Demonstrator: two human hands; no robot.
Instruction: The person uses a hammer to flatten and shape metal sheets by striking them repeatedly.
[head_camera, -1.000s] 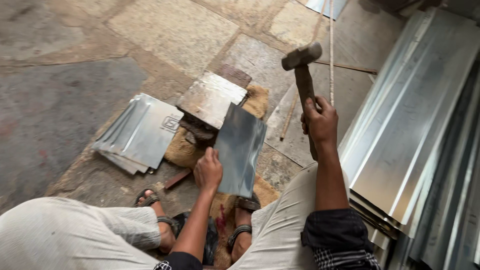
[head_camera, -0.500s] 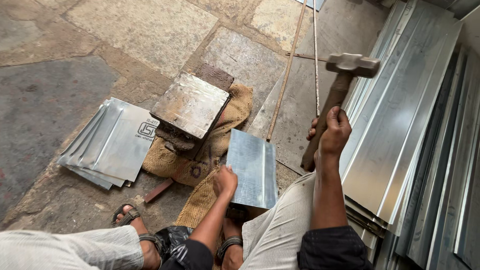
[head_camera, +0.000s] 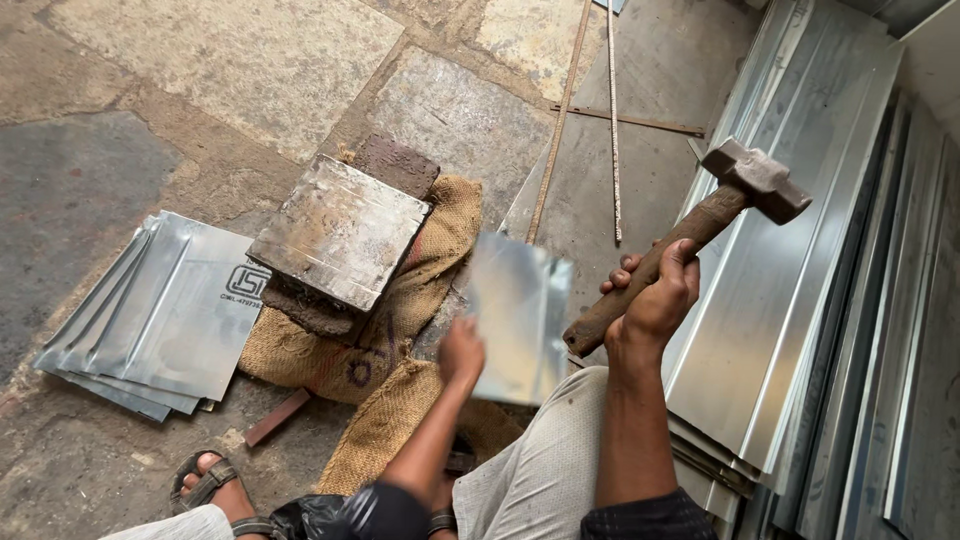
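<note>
Both hands full: right hand (head_camera: 655, 300) hammer (head_camera: 700, 230), left hand (head_camera: 460, 352) sheet (head_camera: 520, 315).

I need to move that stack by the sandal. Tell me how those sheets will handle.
The stack of metal sheets looks thin and shiny, so probably slippery, bendy and sharp-edged. The sheets lie fanned out, so they will likely slide apart. Together they are probably heavy.

Sheet-metal workshop: stacked sheets (head_camera: 160, 320), hammer (head_camera: 700, 225).

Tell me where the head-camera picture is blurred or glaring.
Head view: the metal sheet in the left hand is smeared by motion blur; the hammer in the right hand is fairly sharp; soft daylight gleams on the stacked sheets, without harsh glare.
</note>
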